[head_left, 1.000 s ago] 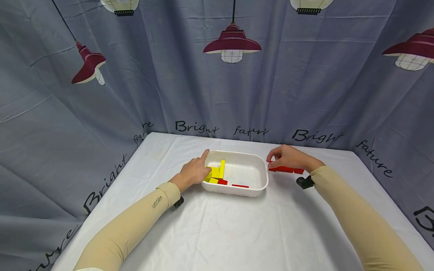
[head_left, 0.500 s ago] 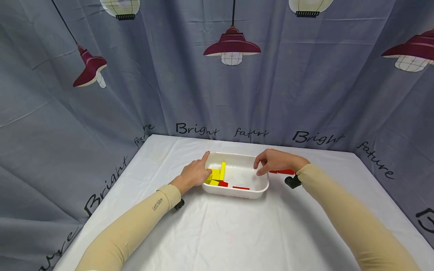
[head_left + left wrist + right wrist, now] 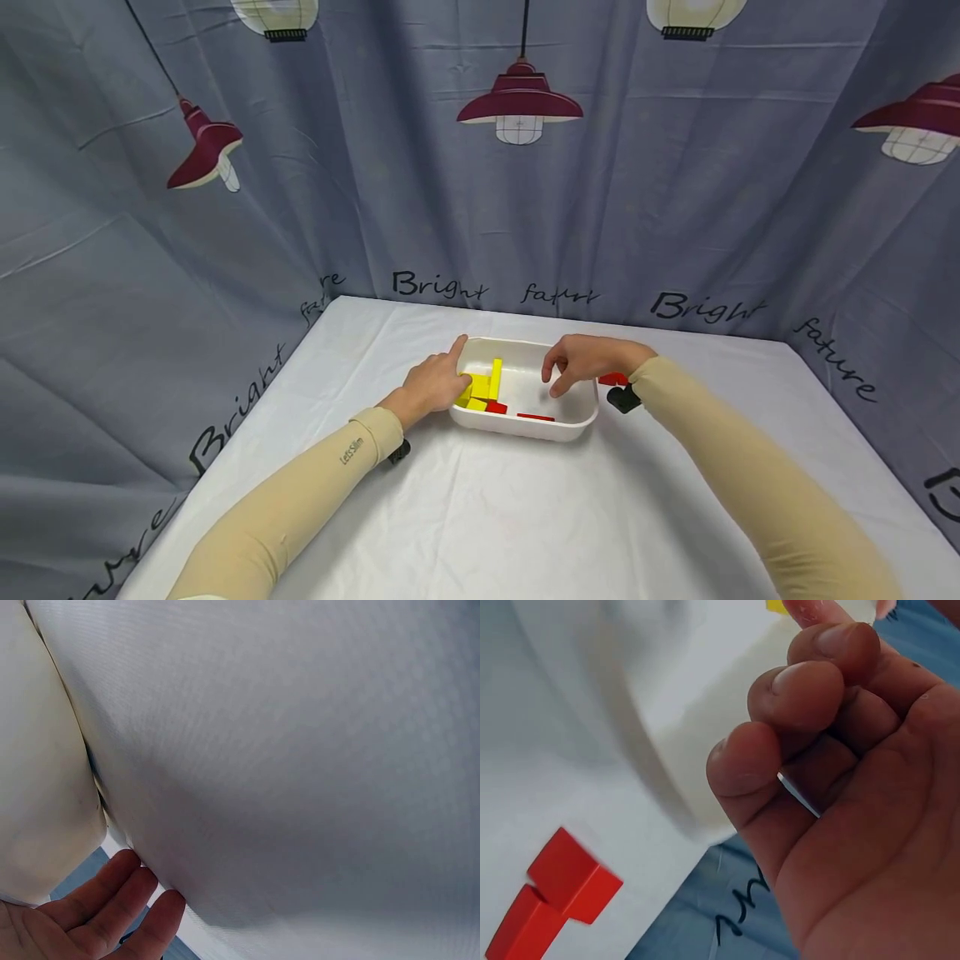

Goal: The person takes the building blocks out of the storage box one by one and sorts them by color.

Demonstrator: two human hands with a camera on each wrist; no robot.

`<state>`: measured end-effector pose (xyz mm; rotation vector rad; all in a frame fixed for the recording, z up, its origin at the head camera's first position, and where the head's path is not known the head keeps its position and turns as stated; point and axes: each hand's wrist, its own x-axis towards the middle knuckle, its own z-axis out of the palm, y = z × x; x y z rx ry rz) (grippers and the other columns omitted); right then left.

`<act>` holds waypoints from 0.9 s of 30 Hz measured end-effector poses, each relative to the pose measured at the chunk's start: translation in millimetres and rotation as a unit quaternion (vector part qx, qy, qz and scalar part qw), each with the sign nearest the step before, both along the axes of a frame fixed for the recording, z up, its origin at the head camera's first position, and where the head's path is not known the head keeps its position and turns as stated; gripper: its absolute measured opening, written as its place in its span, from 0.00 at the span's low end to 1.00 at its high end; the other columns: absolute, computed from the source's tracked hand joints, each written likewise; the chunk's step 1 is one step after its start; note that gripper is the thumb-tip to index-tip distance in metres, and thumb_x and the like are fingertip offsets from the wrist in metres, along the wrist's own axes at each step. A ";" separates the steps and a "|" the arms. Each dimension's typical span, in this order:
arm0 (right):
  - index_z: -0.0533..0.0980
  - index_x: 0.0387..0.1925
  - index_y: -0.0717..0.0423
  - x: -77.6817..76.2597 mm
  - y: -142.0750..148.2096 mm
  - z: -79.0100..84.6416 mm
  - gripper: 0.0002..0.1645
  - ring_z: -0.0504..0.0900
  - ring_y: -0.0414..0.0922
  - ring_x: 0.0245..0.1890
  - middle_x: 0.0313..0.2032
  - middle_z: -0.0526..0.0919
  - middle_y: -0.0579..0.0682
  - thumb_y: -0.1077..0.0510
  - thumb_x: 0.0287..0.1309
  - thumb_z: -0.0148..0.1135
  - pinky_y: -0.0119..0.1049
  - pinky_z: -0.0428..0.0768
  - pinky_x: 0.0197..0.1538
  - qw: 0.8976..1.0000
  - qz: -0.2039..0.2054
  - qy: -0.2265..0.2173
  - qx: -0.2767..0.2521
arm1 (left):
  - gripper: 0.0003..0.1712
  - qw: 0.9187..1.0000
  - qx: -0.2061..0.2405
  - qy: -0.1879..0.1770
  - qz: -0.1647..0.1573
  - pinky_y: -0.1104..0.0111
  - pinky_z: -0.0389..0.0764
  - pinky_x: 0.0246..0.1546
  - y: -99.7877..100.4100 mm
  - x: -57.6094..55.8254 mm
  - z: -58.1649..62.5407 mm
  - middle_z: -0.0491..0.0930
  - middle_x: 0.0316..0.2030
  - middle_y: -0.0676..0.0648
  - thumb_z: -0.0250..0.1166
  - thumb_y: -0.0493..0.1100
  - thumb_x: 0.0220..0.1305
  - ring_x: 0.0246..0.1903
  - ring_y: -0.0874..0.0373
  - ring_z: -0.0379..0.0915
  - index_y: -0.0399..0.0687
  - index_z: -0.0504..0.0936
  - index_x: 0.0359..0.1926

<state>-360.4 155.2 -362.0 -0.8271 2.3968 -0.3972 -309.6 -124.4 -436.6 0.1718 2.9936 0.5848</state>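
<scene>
A white plastic tub (image 3: 517, 428) stands on the table. My left hand (image 3: 433, 383) holds its left end, thumb over the rim and index finger along the far corner. In the left wrist view, several fingertips (image 3: 161, 915) show by the tub's pale wall. Inside at the left lie several yellow blocks (image 3: 480, 385), with an upright-looking yellow bar (image 3: 496, 379). A red block (image 3: 496, 407) and a thin red edge (image 3: 536, 417) show along the near wall. My right hand (image 3: 588, 357) hovers above the tub's right half, fingers loosely bent, thumb apart, nothing visible between them.
Red blocks (image 3: 574, 874) lie on the white cloth right of the tub, partly hidden by my right wrist in the head view. A grey printed curtain (image 3: 420, 208) hangs behind the table. A black wrist device (image 3: 624, 398) sits under my right wrist.
My right hand has left the row of red blocks and moved left over the tub. My left hand stays on the tub's left end.
</scene>
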 end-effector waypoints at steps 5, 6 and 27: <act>0.84 0.44 0.51 1.0 -9.8 -4.8 0.16 0.73 0.43 0.33 0.28 0.76 0.47 0.51 0.54 0.74 0.36 0.71 0.38 1.000 -0.007 -0.012 0.012 | 0.44 1.000 0.001 0.000 0.001 0.49 0.77 0.57 2.4 0.4 0.2 0.74 0.65 0.40 0.52 0.54 0.69 0.61 0.46 0.74 0.59 0.44 0.81; 0.85 0.44 0.51 1.0 -11.4 -5.7 0.16 0.73 0.42 0.32 0.27 0.75 0.46 0.51 0.54 0.74 0.35 0.71 0.37 1.000 -0.007 -0.014 0.016 | 0.44 1.000 0.000 0.000 0.001 0.49 0.77 0.57 2.7 0.4 -0.1 0.75 0.65 0.40 0.52 0.54 0.69 0.60 0.46 0.74 0.59 0.44 0.81; 0.82 0.31 0.49 -5.7 -30.0 -28.6 0.09 0.66 0.40 0.20 0.21 0.70 0.42 0.52 0.53 0.74 0.33 0.64 0.31 0.997 -0.012 -0.074 0.029 | 0.44 1.000 -0.007 0.001 0.002 0.49 0.77 0.56 0.9 0.4 1.3 0.76 0.64 0.39 0.52 0.54 0.69 0.59 0.46 0.75 0.59 0.44 0.81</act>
